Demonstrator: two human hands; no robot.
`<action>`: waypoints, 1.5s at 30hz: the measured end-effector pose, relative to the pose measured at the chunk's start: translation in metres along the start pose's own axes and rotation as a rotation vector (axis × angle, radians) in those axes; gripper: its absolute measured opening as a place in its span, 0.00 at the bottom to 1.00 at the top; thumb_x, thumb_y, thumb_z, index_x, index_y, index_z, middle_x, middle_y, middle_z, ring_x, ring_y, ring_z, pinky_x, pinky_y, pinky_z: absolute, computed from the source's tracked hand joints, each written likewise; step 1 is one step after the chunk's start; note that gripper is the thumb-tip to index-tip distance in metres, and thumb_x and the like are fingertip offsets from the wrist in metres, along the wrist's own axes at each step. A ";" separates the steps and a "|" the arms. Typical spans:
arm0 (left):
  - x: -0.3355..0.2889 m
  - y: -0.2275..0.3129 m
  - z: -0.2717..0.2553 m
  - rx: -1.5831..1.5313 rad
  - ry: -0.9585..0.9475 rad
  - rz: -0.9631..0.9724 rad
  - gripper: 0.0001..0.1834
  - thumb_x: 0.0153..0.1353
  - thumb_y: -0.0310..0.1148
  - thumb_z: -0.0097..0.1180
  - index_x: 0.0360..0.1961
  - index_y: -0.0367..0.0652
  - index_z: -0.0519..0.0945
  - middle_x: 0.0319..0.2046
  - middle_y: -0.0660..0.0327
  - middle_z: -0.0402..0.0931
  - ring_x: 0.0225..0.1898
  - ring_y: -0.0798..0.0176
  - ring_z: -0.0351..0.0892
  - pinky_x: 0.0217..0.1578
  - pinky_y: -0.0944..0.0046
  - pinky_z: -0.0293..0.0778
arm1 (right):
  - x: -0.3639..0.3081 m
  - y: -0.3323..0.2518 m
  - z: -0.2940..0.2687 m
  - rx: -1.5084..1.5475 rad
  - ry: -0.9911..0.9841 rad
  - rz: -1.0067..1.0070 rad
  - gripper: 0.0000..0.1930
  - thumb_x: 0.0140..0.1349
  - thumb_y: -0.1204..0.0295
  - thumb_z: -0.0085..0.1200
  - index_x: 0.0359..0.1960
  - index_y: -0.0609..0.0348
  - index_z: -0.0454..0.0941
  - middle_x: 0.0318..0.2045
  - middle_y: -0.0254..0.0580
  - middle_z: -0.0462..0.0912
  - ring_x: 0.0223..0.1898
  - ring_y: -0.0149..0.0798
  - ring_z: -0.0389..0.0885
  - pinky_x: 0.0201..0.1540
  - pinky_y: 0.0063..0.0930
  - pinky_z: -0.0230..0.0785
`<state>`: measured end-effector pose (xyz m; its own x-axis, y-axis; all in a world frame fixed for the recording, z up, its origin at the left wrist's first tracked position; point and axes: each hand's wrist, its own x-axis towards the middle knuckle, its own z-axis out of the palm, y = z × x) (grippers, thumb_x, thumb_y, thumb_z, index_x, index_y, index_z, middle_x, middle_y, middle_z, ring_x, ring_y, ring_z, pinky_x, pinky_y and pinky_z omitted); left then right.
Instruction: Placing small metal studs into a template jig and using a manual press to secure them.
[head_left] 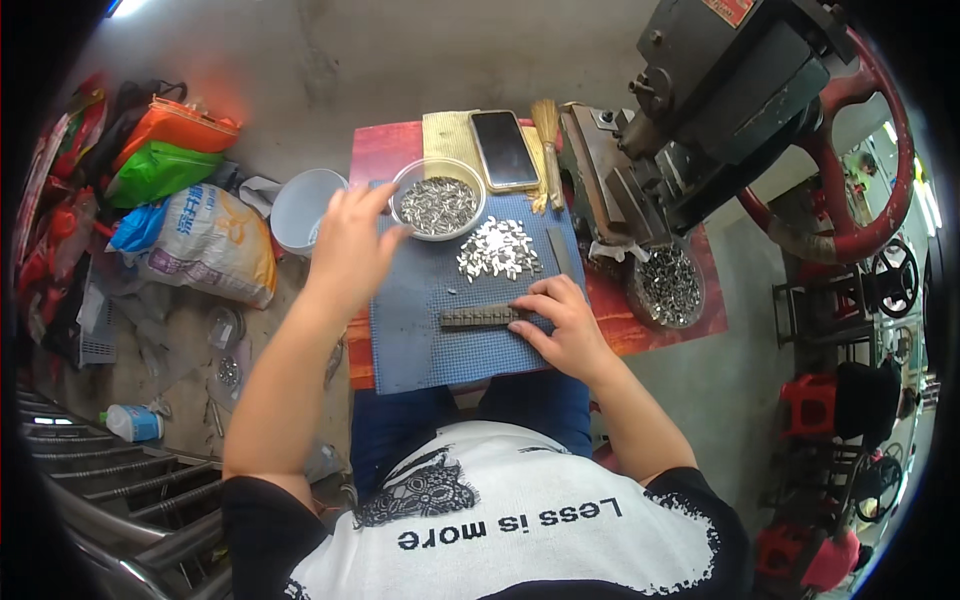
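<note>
My left hand (350, 235) is beside a clear round tub (483, 205) filled with small shiny metal pins (438, 205). Its thumb and fingers are apart near the tub's left rim, and I cannot tell whether they touch it. Across the blue textured mat (410, 350) lies a dark, slotted metal bar (475, 317). The fingers and thumb of my right hand (565, 325) close on the bar's right end. Between tub and bar, a loose pile of small pale pieces (500, 250) is spread on the mat. A flat grey strip (560, 250) lies beyond my right hand.
A phone (503, 150) and a brush (546, 140) lie at the back. To the right stands a dark press (740, 90) with a red handwheel (825, 150), above a container of metal pieces (668, 285). A white bucket (300, 205) and bags (205, 240) are at left.
</note>
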<state>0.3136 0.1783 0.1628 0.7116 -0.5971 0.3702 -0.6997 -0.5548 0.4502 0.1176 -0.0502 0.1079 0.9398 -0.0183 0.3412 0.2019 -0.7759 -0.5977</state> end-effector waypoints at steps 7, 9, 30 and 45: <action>0.074 0.017 0.017 0.511 -0.529 0.032 0.19 0.50 0.32 0.70 0.44 0.41 0.85 0.43 0.54 0.85 0.53 0.50 0.77 0.52 0.51 0.72 | -0.002 -0.002 0.001 -0.031 0.019 -0.038 0.15 0.56 0.67 0.68 0.43 0.58 0.84 0.41 0.41 0.80 0.48 0.47 0.75 0.51 0.39 0.66; 0.079 0.018 0.023 0.581 -0.616 0.015 0.14 0.49 0.32 0.68 0.39 0.43 0.87 0.43 0.54 0.86 0.51 0.50 0.80 0.51 0.51 0.72 | -0.002 -0.002 0.001 -0.041 0.029 -0.041 0.15 0.56 0.68 0.68 0.44 0.57 0.84 0.41 0.41 0.80 0.48 0.46 0.75 0.51 0.40 0.67; 0.052 -0.016 0.054 -0.207 -0.134 0.036 0.10 0.53 0.35 0.68 0.37 0.48 0.91 0.40 0.61 0.84 0.51 0.51 0.75 0.55 0.51 0.68 | 0.140 -0.001 0.011 -0.142 0.049 0.025 0.12 0.67 0.63 0.57 0.37 0.61 0.81 0.34 0.50 0.79 0.43 0.53 0.76 0.47 0.44 0.70; 0.044 -0.021 0.030 -0.284 -0.088 0.063 0.08 0.58 0.32 0.65 0.38 0.45 0.89 0.41 0.56 0.86 0.64 0.55 0.72 0.68 0.46 0.54 | 0.175 -0.004 0.017 0.003 -0.174 -0.074 0.12 0.69 0.64 0.54 0.36 0.62 0.79 0.35 0.50 0.79 0.43 0.53 0.77 0.48 0.43 0.70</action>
<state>0.3579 0.1468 0.1455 0.6506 -0.6801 0.3380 -0.6874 -0.3381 0.6428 0.2863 -0.0396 0.1581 0.9557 0.1485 0.2542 0.2732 -0.7692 -0.5777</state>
